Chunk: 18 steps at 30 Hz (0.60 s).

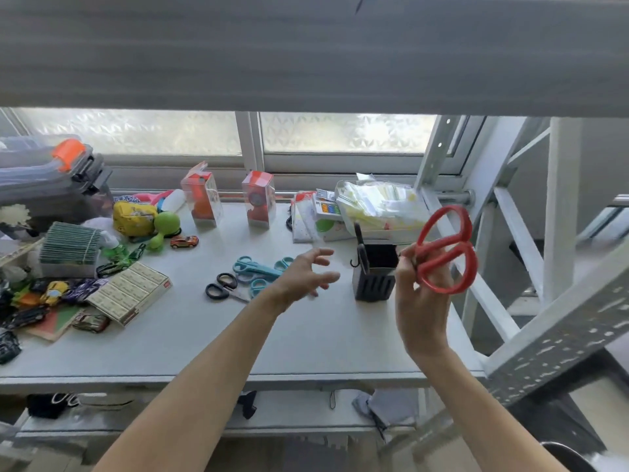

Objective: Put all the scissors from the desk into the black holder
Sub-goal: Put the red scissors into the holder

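Note:
My right hand [422, 294] grips red-handled scissors [446, 250], handles up, just right of the black holder [374, 277]. The blades are hidden behind my fingers. One black-handled pair [360, 250] stands in the holder. My left hand [303, 274] hovers with fingers spread above the desk, holding nothing, just right of the scissors lying there. Those are two or more blue-handled pairs [255, 269] and a black-handled pair [223, 287].
The white desk [306, 335] carries toy cars, a box of small cartons [131, 291] and card stacks at left, two clear boxes [258, 199] and a plastic bag of papers [381, 202] at the back. A metal shelf frame [558, 338] stands close on the right.

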### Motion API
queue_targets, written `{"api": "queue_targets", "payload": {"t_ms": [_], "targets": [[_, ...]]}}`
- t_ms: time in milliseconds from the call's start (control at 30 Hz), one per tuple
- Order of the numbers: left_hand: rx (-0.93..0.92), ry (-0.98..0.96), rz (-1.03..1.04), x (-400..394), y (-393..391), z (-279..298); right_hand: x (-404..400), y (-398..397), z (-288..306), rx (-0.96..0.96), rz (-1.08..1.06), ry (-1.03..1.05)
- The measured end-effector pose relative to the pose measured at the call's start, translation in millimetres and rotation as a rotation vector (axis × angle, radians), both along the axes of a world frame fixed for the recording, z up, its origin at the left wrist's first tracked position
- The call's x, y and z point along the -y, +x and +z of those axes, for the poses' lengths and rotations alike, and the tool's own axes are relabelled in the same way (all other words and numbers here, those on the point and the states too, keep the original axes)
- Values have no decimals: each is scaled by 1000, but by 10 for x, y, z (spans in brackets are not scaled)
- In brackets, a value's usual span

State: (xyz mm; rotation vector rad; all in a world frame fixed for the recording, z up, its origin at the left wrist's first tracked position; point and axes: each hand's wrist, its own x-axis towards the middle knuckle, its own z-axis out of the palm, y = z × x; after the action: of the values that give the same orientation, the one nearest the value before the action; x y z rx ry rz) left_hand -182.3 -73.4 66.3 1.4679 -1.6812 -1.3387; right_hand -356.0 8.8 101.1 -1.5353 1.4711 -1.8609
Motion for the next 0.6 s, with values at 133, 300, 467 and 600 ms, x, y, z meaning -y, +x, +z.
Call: {"api": "queue_targets", "payload": {"t_ms": [133,300,467,600], "targets": [[44,0,-94,113,-320,-89,343,-215,14,-64,-11,95],[48,4,-92,222,-520,-199,649,-226,-57,-313,34,325],[15,-5,-75,235,-561,-222,889,-221,-147,-665,63,538],[-15,0,-60,240,-578,-234,1005,-194,-39,-771,149,724]]}}
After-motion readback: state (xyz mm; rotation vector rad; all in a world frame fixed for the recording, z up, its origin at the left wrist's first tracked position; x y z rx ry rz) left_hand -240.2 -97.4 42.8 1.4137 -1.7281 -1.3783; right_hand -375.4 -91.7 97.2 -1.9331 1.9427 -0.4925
